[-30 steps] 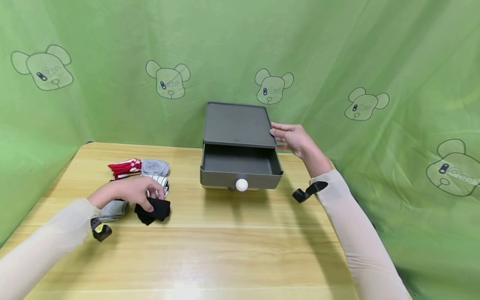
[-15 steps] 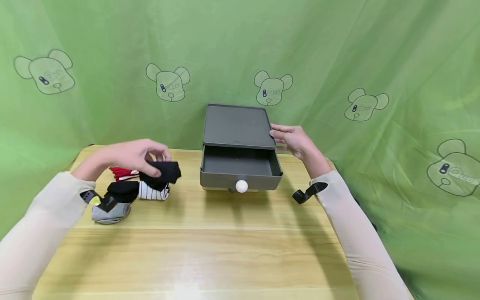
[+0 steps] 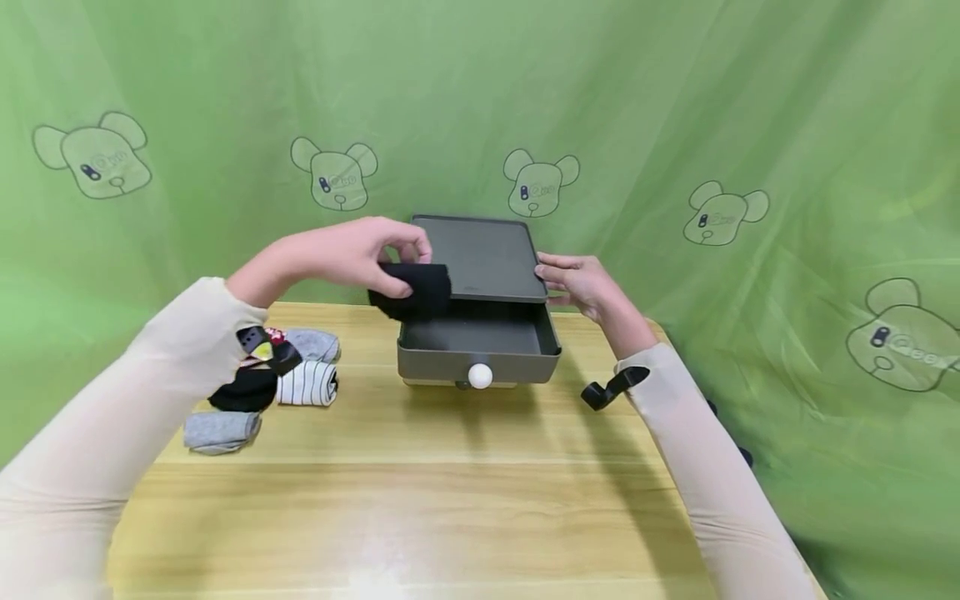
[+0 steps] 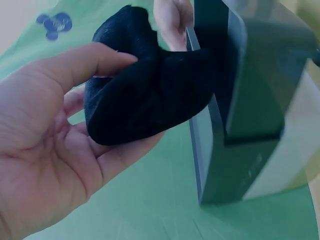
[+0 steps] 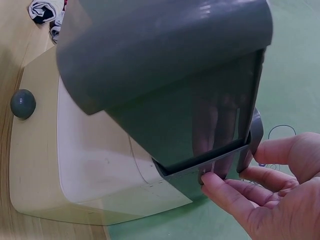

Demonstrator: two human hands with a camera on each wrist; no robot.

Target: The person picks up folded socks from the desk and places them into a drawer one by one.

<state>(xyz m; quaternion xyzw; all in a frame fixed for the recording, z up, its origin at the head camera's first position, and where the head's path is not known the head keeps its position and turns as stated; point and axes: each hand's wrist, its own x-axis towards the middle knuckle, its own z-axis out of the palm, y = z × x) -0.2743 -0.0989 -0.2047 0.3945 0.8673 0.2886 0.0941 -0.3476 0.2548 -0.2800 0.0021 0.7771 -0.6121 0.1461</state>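
My left hand (image 3: 360,250) pinches a folded black sock (image 3: 420,292) between thumb and fingers. It is in the air over the left front of a dark grey drawer box (image 3: 487,254), overlapping the opening of its pulled-out drawer (image 3: 480,364). In the left wrist view the black sock (image 4: 145,85) is bent into a bundle, with the thumb on one side and fingers beneath. My right hand (image 3: 581,283) is at the box's right side, fingertips against the lid edge and side wall. The right wrist view has its fingers (image 5: 230,195) spread along that wall.
On the table (image 3: 420,517), left of the box, lie a light grey sock (image 3: 220,431), another black sock (image 3: 243,389), a striped sock (image 3: 307,383) and more folded socks. A round white knob (image 3: 481,376) juts from the drawer front. A green curtain (image 3: 247,167) hangs behind.
My left hand has lifted the black sock off the table and carried it up and right to the drawer box. The right hand has stayed at the box's side.
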